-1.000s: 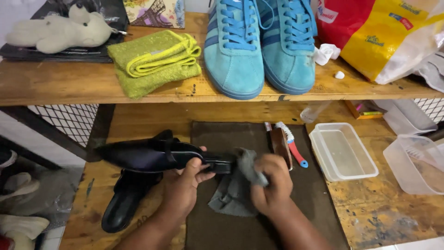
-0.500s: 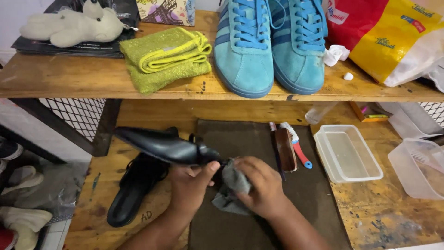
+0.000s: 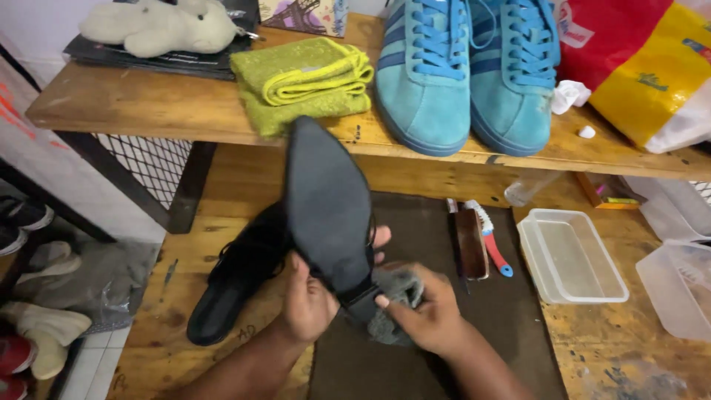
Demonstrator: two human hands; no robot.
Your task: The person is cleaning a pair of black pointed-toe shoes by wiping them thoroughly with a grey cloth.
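Note:
My left hand (image 3: 309,296) grips a black pointed heeled shoe (image 3: 326,204) near its heel, sole facing me and toe pointing up toward the shelf. My right hand (image 3: 422,315) holds a grey cloth (image 3: 396,296) bunched against the shoe's heel end. Both hands hover over a dark brown mat (image 3: 437,355) on the wooden workbench (image 3: 615,348). The matching black shoe (image 3: 233,285) lies flat on the bench to the left, partly hidden behind the held one.
A wooden brush (image 3: 470,243) and a red-handled small brush (image 3: 490,241) lie on the mat. Clear plastic tubs (image 3: 574,255) stand at the right. The shelf (image 3: 148,111) above carries blue sneakers (image 3: 466,70), a folded green towel (image 3: 304,81), a plush toy (image 3: 159,26) and a red-yellow bag (image 3: 637,67).
My left hand has turned the shoe from lying sideways to sole toward me, toe swung upward. My right hand with the cloth stayed at the heel end. The view shifted left.

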